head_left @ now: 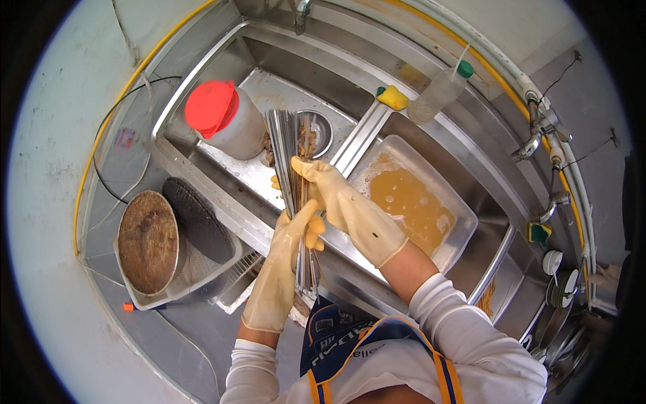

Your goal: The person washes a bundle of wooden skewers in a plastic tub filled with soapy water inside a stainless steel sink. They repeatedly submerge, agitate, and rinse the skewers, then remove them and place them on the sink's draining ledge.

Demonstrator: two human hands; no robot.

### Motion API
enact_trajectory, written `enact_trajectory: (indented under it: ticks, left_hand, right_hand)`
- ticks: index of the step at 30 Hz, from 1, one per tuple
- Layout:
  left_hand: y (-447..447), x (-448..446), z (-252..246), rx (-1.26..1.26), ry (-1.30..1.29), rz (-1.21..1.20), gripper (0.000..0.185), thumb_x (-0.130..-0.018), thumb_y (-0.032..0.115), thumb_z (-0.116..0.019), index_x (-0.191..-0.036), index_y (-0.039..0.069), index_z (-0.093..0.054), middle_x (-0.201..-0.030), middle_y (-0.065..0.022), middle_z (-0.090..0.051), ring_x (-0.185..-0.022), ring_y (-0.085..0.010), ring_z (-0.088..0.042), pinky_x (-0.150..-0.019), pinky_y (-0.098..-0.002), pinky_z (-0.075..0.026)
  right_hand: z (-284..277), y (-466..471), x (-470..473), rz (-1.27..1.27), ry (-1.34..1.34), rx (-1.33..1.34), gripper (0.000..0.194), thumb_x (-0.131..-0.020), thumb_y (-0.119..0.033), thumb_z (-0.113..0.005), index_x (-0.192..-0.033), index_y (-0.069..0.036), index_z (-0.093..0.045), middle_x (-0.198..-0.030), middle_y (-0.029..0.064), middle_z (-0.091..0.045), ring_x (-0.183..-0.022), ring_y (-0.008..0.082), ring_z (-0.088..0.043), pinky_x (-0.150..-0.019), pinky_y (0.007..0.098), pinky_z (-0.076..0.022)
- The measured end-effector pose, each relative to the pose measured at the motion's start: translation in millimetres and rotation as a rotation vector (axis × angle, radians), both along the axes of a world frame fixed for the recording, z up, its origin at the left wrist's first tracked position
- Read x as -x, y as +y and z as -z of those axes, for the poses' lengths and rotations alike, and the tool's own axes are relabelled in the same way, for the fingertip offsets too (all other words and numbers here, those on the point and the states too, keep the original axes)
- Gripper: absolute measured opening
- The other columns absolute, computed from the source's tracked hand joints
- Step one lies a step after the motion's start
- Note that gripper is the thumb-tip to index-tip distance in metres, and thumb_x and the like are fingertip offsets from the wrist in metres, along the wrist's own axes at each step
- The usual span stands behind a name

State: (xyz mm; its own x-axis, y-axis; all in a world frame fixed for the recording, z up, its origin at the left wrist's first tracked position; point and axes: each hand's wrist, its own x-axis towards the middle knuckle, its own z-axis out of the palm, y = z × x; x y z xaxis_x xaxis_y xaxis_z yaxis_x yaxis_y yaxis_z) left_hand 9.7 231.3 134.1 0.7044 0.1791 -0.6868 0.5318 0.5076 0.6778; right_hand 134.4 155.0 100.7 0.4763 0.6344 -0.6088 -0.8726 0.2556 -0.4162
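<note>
A thick bundle of thin metal skewers point(283, 156) is held over the left basin of a steel sink. My left hand point(285, 252), in a cream rubber glove, grips the bundle near its lower end. Higher up, my right hand point(338, 194), gloved alike, closes around the same bundle. Behind the skewers, brown food scraps point(306, 137) lie at the drain point(323, 134). A whitish plastic container with a red lid point(209, 108) stands left of the bundle. To the right, a clear plastic tub point(467, 222) holds cloudy yellow-brown liquid.
On the divider sits a yellow-green sponge point(393, 98), with a plastic bottle point(436, 96) beside it. At left, a white basket point(144, 301) holds a brown-crusted oval pan point(149, 242) and a dark oval piece point(197, 219). Taps point(530, 146) line the right wall near another sponge point(539, 233).
</note>
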Motion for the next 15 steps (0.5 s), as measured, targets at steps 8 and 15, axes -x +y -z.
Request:
enact_trajectory:
  ticks: [8,15]
  left_hand:
    - [-0.2,7.6,-6.8,0.055,-0.081,-0.116,0.047,-0.094,0.029,-0.079,-0.124,-0.005,-0.069,-0.081,-0.0108,-0.07,-0.06,-0.0149,-0.062,-0.057,-0.0346,-0.058]
    - [-4.0,-8.1,-7.1,-0.022,0.058,-0.179,0.028,-0.099,0.027,-0.077,-0.086,0.008,-0.06,-0.056,-0.002,-0.052,-0.036,-0.0132,-0.039,-0.034,-0.032,-0.038]
  right_hand:
    - [-10.2,-2.6,5.0,0.026,-0.08,0.247,0.025,-0.11,-0.023,-0.061,-0.12,-0.003,-0.071,-0.12,0.008,-0.077,-0.085,0.0169,-0.07,-0.065,0.0336,-0.0594]
    - [37.5,19.1,-3.5,0.046,-0.214,0.442,0.027,-0.11,-0.027,-0.062,-0.116,-0.002,-0.07,-0.104,0.0083,-0.076,-0.081,0.0213,-0.07,-0.07,0.0387,-0.0583]
